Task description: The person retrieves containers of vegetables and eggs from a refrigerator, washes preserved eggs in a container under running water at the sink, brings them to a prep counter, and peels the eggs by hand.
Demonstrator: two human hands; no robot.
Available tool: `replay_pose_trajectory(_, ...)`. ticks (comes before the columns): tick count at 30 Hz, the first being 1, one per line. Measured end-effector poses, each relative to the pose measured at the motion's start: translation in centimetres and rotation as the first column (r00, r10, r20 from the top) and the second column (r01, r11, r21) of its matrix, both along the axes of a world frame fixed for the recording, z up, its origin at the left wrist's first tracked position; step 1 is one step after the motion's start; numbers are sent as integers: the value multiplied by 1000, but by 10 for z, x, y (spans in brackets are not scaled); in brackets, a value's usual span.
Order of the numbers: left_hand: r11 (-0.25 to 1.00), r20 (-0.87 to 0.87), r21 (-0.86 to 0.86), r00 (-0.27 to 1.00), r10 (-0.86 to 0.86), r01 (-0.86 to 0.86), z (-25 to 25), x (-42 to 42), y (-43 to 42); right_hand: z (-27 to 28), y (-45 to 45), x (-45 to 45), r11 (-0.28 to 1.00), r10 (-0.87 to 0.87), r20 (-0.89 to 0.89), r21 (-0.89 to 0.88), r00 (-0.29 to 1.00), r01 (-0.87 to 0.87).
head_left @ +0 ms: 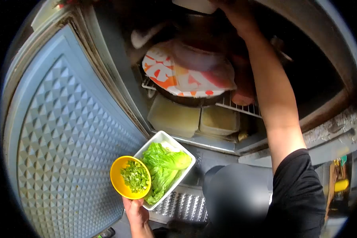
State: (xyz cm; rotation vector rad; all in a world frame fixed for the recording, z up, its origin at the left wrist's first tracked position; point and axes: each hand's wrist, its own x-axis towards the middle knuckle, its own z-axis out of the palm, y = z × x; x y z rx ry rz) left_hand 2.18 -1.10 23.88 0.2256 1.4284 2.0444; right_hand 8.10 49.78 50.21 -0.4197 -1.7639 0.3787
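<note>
My left hand [137, 212] is closed on a yellow bowl [116, 178] of chopped green herbs [135, 177], thumb against its near side. Next to the bowl, partly behind it, is a white rectangular container [189, 154] with green lettuce leaves [162, 166]; whether the same hand bears it too, I cannot tell. My right arm stretches up into the dark inside of a fridge. At the top edge, my right hand [231, 11] grips the side of a white container [195, 4], its fingers mostly in shadow.
The fridge door [73, 146], with a diamond-patterned inner panel, stands wide on the left. On a wire shelf [240, 108] sits a round vessel under an orange-and-white patterned cover [186, 75]. Two pale tubs [174, 115] stand below. A ridged metal grate [184, 204] is on the floor.
</note>
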Motion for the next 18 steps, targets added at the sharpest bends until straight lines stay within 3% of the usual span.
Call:
replay_pose_trajectory(2, 1000, -15, 2, 1000, -25, 25, -9, -4, -7, 11, -61, 24, 960, 190, 112, -231, 975, -161)
replay_pose_trajectory(3, 1000, -15, 1, 1000, -27, 27, -11, -5, -8, 17, -60, 38, 940, 230, 282, -310, 931, -139)
replay_pose_trajectory(6, 1000, 9, 15, 1000, -17, 17, -14, -4, -6, -12, -117, 66, 961, 63, 62, -275, 996, -44)
replay_pose_trajectory(9, 999, 21, 32, 1000, -16, 15, -11, -5, -3, -35, -135, 120, 949, -29, 120, -308, 992, 65)
replay_pose_trajectory(12, 999, 26, 28, 999, -27, 26, -15, -7, -6, -60, -151, 162, 935, 38, 43, -353, 998, -20)
replay_pose_trajectory(14, 999, 25, 42, 999, -25, 24, -14, -7, -5, -68, -165, 180, 904, -39, 118, -418, 992, 86)
replay_pose_trajectory(18, 998, 16, 54, 999, -41, 40, -16, -7, -5, -91, -165, 194, 884, -55, 111, -456, 992, 100)
